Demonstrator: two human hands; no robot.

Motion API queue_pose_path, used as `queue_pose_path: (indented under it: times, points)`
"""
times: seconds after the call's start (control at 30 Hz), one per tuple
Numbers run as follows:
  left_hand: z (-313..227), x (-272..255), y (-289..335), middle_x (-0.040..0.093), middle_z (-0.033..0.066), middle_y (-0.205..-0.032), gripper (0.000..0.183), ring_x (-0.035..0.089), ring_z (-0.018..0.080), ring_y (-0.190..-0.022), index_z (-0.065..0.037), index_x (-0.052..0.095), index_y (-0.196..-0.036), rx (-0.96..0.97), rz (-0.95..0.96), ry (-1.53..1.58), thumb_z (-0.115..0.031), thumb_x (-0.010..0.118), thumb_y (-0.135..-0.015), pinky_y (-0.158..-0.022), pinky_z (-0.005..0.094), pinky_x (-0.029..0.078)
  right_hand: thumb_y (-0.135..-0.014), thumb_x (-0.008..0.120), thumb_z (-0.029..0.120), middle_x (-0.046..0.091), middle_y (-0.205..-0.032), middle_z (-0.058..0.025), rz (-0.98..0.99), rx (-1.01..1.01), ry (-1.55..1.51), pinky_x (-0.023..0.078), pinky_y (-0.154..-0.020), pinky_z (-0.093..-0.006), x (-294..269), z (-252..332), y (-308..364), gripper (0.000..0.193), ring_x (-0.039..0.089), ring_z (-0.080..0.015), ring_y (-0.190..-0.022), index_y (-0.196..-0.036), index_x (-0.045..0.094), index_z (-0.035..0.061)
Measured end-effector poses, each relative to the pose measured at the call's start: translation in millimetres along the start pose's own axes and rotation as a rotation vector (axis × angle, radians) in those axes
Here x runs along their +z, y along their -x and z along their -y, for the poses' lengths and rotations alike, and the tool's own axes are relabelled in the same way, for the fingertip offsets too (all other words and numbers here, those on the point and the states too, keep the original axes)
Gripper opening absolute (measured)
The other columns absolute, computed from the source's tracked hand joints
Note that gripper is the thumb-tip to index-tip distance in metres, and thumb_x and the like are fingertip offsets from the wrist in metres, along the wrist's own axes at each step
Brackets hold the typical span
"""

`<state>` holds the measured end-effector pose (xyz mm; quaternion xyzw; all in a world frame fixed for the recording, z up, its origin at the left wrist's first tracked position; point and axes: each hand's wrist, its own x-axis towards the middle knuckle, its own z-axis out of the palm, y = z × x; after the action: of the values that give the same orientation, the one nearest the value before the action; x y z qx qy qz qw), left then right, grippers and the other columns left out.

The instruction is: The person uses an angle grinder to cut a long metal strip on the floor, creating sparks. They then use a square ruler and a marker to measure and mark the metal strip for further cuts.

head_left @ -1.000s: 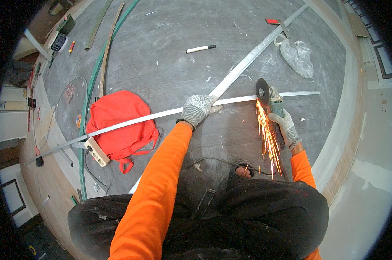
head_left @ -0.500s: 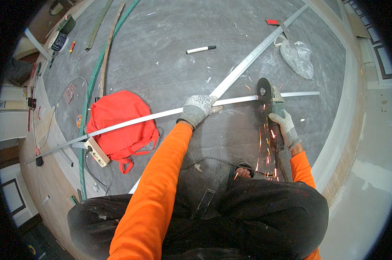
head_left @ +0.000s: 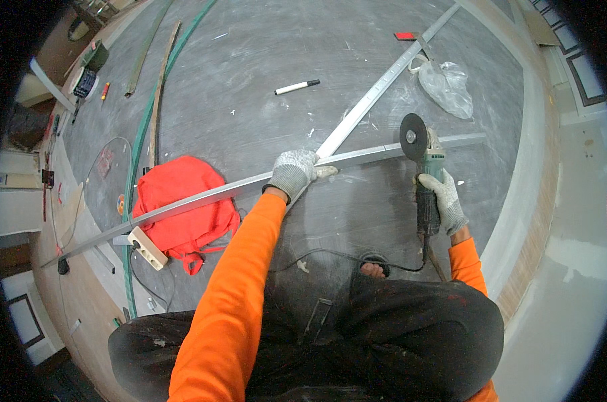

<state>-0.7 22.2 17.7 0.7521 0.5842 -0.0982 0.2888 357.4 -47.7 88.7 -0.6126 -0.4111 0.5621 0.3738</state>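
Observation:
My left hand (head_left: 294,169), in a grey knit glove, is closed around a long thin metal profile (head_left: 370,156) that runs from the lower left across to the right. A second metal strip (head_left: 382,86) slants away beneath it toward the far right. My right hand (head_left: 447,199), gloved as well, grips an angle grinder (head_left: 429,209) by its body. The grinder's dark cutting disc (head_left: 414,137) stands upright beside the profile near its right end; whether it touches the metal I cannot tell. No sparks show now.
A red fabric bag (head_left: 183,194) lies under the profile, with a power strip (head_left: 147,248) beside it. A black-capped marker (head_left: 295,88), a plastic bag (head_left: 445,90) and a red-ended tool (head_left: 406,36) lie farther off. The grinder's cord (head_left: 330,252) passes near my foot.
The sparks below the disc have stopped. The profile has turned in my left hand, so a broader side of it shows. My right hand still holds the grinder in nearly the same place.

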Motion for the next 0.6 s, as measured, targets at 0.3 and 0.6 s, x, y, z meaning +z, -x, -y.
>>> queue_pose_path:
  times: [0.3, 0.6]
  points:
    - [-6, 34, 21, 0.065, 0.0097, -0.113, 0.063, 0.069, 0.0264, -0.106, -0.012, 0.058, -0.129, 0.133, -0.439, -0.287, -0.064, 0.066, -0.093, -0.083, 0.0432, 0.060, -0.095, 0.075, 0.025, 0.069, -0.090, -0.0048, 0.005, 0.063, 0.011, 0.056, -0.065, -0.0302, 1, -1, 6, 0.031, 0.067, -0.0144, -0.070, -0.115, 0.064, 0.0034]
    - [2, 32, 9, 0.064, 0.0113, -0.119, 0.056, 0.069, 0.0292, -0.114, -0.015, 0.056, -0.139, 0.170, -0.219, -0.073, -0.051, 0.065, -0.099, -0.093, 0.0440, 0.059, -0.095, 0.075, 0.024, 0.067, -0.089, -0.0038, 0.012, 0.043, 0.010, 0.057, -0.066, -0.0300, -2, -10, 6, 0.030, 0.066, -0.0139, -0.071, -0.114, 0.062, 0.0041]
